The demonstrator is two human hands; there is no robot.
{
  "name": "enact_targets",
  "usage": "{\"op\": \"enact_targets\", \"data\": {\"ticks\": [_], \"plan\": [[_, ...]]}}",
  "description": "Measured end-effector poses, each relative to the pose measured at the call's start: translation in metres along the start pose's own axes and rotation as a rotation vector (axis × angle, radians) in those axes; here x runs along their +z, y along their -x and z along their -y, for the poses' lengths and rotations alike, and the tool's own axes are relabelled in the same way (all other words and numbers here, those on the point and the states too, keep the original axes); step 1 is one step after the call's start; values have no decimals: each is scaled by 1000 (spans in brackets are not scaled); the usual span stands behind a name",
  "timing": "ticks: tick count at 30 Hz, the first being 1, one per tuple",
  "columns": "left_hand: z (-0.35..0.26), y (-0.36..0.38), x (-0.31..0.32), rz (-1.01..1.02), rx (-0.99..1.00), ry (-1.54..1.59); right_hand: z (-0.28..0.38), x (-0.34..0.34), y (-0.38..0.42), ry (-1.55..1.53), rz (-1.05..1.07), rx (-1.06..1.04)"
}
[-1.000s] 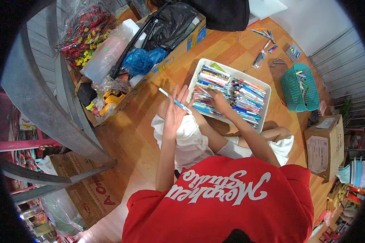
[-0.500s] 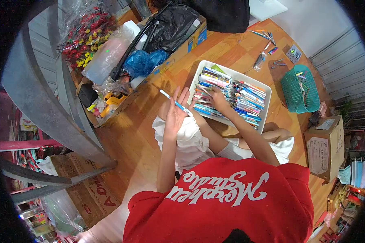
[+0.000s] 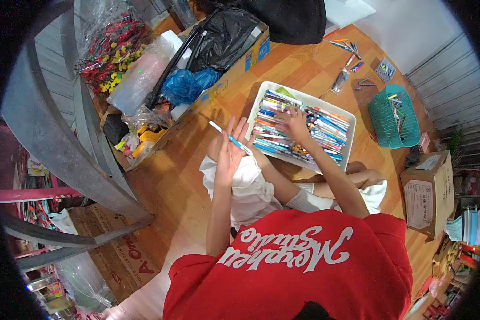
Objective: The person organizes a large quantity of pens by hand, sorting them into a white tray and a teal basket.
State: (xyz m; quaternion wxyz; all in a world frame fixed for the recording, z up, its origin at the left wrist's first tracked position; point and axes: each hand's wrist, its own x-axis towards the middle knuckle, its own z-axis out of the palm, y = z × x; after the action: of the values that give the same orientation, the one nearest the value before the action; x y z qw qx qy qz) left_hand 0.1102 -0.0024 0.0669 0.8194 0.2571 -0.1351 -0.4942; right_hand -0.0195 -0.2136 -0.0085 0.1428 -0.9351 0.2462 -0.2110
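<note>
My left hand (image 3: 231, 157) is palm up to the left of the tray. A blue and white pen (image 3: 234, 141) lies slantwise across its fingers and is held there. Over the middle of a white tray (image 3: 353, 133), my right hand (image 3: 296, 125) is spread just above or against the pens, with no pen clearly visible in it. Many pens of mixed colours fill the tray in two side-by-side groups, the right group (image 3: 328, 130) lying next to my right hand. Part of the left group is hidden by that hand. A green piece (image 3: 284, 92) shows at the tray's far corner.
A teal basket (image 3: 381, 120) with a few pens stands right of the tray. Loose pens (image 3: 352, 48) and a clear packet (image 3: 338, 81) lie beyond it. A cardboard box (image 3: 426, 192) is at right; a large carton (image 3: 250, 56) of bags and flowers is at left, near a curved metal frame (image 3: 53, 106).
My right hand has shifted slightly right and its fingers have spread over the pens. The left hand still holds the pen in nearly the same place.
</note>
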Motion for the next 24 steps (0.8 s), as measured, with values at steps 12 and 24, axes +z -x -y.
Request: {"op": "enact_targets", "data": {"ticks": [12, 24], "plan": [[40, -11, 33, -109, -31, -495, 55, -84, 65, -881, 278, 152], [15, -76, -26, -341, 653, -1341, 10, -40, 47, -363, 162, 159]]}}
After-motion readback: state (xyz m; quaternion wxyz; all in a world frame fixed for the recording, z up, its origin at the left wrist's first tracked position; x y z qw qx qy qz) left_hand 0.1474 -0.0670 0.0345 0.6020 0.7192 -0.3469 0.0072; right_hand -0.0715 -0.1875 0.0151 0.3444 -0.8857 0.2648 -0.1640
